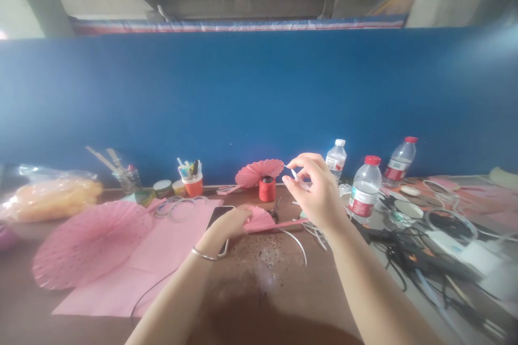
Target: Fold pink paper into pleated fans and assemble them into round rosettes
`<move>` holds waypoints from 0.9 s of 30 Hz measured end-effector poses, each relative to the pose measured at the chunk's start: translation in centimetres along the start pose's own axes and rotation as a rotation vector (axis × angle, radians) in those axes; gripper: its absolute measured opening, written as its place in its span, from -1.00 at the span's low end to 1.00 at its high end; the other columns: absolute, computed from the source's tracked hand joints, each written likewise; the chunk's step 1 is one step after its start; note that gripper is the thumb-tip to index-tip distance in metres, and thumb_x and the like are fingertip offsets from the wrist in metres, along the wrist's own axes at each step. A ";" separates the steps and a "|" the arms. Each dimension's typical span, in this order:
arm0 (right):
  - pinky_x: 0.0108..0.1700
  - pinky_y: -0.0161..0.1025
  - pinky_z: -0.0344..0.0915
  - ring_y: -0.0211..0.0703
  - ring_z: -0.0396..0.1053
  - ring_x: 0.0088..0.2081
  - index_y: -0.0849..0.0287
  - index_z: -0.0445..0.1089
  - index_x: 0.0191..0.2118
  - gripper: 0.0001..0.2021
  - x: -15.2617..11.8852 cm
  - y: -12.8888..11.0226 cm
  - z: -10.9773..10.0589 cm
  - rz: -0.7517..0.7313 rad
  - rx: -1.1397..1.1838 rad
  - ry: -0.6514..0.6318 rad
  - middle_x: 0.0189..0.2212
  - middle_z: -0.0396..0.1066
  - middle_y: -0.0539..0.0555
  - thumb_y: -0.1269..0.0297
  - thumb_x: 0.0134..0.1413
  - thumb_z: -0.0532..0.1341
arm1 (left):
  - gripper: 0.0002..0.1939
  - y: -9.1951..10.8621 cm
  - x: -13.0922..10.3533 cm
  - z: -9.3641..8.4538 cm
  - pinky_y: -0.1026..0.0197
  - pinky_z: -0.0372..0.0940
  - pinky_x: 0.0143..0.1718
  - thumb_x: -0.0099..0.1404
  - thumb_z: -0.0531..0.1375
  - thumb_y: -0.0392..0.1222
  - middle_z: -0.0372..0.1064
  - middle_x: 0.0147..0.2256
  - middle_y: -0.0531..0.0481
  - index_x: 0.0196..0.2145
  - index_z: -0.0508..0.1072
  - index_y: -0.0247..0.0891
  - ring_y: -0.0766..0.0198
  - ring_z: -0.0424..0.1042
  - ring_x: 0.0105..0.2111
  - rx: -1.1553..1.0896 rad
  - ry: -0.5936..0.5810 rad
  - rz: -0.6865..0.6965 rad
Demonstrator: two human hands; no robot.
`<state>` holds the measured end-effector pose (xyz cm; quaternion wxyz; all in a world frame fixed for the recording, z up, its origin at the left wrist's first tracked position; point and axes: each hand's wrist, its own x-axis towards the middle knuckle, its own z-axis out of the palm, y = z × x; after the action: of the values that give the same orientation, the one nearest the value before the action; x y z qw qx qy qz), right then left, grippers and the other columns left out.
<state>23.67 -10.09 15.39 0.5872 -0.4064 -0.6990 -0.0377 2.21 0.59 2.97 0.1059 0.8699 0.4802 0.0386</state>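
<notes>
My left hand, with a silver bangle at the wrist, is closed around the left end of a small pink pleated paper fan, just above the table. My right hand is raised to the right of it, thumb and fingers pinching a thin white strip. A red spool of thread stands behind the small fan. Another pink paper fan rests behind the spool. Beneath my left forearm and hand lies a phone, partly covered. Dark scissors show partly behind the small fan.
A large pink paper fan and pink sheets lie on the left. An orange cup of pens stands at the back. Water bottles and tangled cables are on the right. A blue partition borders the table.
</notes>
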 end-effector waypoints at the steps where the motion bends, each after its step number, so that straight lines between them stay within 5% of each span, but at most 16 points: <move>1: -0.34 -0.20 0.31 -0.30 0.23 -0.47 0.08 0.27 -0.28 -0.86 0.0 0.0 0.0 -0.002 -0.003 -0.004 -0.21 0.20 0.06 0.41 -0.02 0.12 | -0.71 0.1 0.1 0.2 0.21 0.19 -0.28 -0.08 0.17 -0.40 0.34 -0.26 -0.08 -0.33 0.40 -0.24 0.15 0.36 -0.30 -0.016 0.027 -0.012; 8: -0.39 -0.26 0.28 -0.30 0.22 -0.47 0.09 0.27 -0.29 -0.88 0.0 0.3 -0.1 0.006 -0.019 -0.027 -0.23 0.23 0.06 0.40 -0.01 0.13 | -0.70 0.5 0.3 0.5 0.24 0.19 -0.37 -0.13 0.07 -0.51 0.36 -0.40 -0.03 -0.40 0.35 -0.28 0.23 0.34 -0.40 -0.115 0.223 -0.074; 15: -0.40 -0.29 0.21 -0.32 0.21 -0.50 0.11 0.27 -0.35 -0.95 0.2 0.8 0.0 0.089 -0.031 -0.095 -0.32 0.28 0.01 0.38 -0.01 0.14 | -0.75 1.9 -1.6 -5.0 0.25 0.25 -0.26 0.05 0.03 -0.36 0.38 -0.29 0.01 -0.25 0.30 -0.23 0.29 0.37 -0.33 -0.228 0.435 -0.011; 18: -0.42 -0.28 0.19 -0.32 0.20 -0.53 0.10 0.27 -0.39 -0.94 0.1 1.2 0.3 0.120 -0.002 -0.198 -0.32 0.31 0.00 0.33 -0.04 0.18 | -0.78 3.1 -3.2 -7.5 0.28 0.27 -0.20 0.07 0.07 -0.33 0.39 -0.29 0.02 -0.27 0.32 -0.22 0.30 0.39 -0.26 -0.437 0.520 0.149; 22: -0.39 -0.26 0.19 -0.28 0.25 -0.46 0.10 0.26 -0.38 -0.79 -0.3 0.9 0.7 0.107 0.019 -0.379 -0.19 0.33 0.03 0.23 -0.17 0.29 | -0.85 4.8 -5.5 -9.9 0.26 0.29 -0.17 0.11 0.08 -0.32 0.39 -0.30 0.01 -0.32 0.37 -0.22 0.30 0.39 -0.24 -0.502 0.438 0.244; 27: -0.45 -0.28 0.14 -0.21 0.28 -0.44 0.11 0.27 -0.27 -0.73 -0.5 -0.2 0.4 0.237 0.029 -0.527 -0.39 0.38 0.01 0.11 -0.10 0.23 | -0.78 6.1 -7.1 -11.3 0.23 0.30 -0.21 0.13 0.02 -0.37 0.43 -0.30 0.04 -0.30 0.39 -0.20 0.30 0.41 -0.28 -0.453 0.385 0.231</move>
<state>23.22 -10.29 14.95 0.3913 -0.4725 -0.7757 0.1480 1.56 -6.94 15.54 0.1989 0.8496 0.3689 0.3202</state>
